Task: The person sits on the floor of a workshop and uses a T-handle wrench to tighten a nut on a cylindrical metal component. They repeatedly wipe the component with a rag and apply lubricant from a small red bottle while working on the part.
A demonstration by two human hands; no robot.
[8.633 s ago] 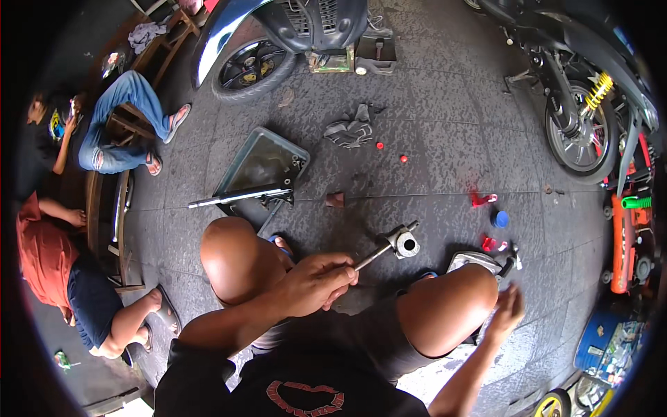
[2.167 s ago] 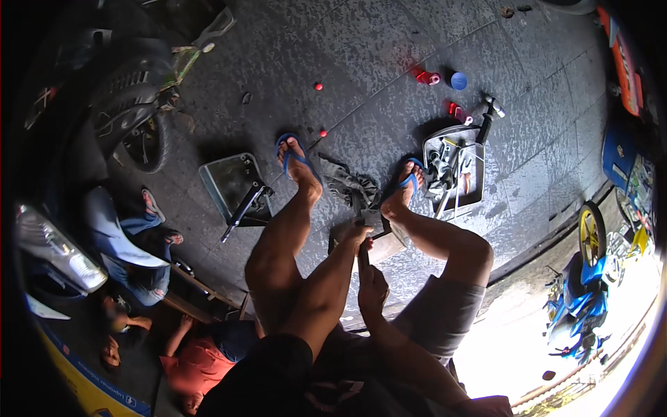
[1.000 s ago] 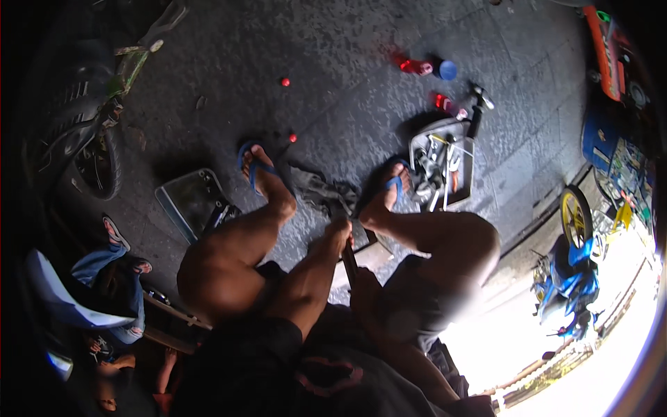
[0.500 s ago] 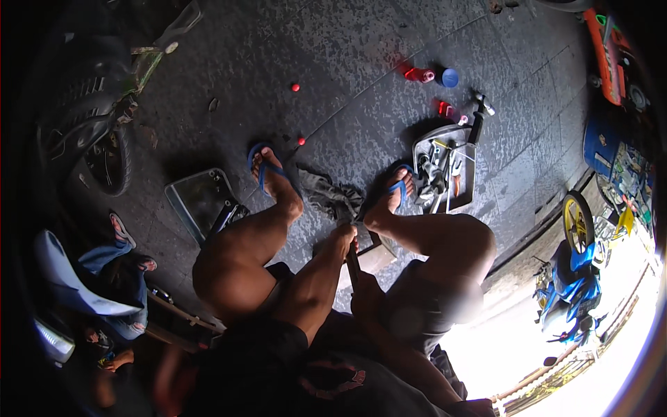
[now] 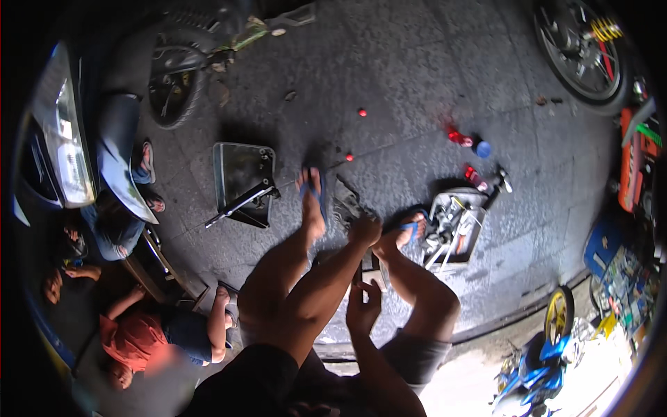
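Between my feet, my left hand is closed in a fist beside a crumpled grey cloth. What its fingers hold is hidden under the hand. Closer to my body, my right hand has bent fingers at the near end of a narrow dark bar, which runs up toward the left fist. A pale block-like thing lies below the hands, mostly covered by my arms. To the right of my right foot sits a metal tray of tools, with a hammer leaning over its far corner.
Another tray with a long metal rod lies left of my left foot. Red bottles, a blue cap and small red balls are on the floor. Motorcycles stand around; people sit at the left.
My head view has shifted, so the floor things sit further right and lower. The left fist covers more of the bar's far end. My right hand's fingers look more spread around the near end.
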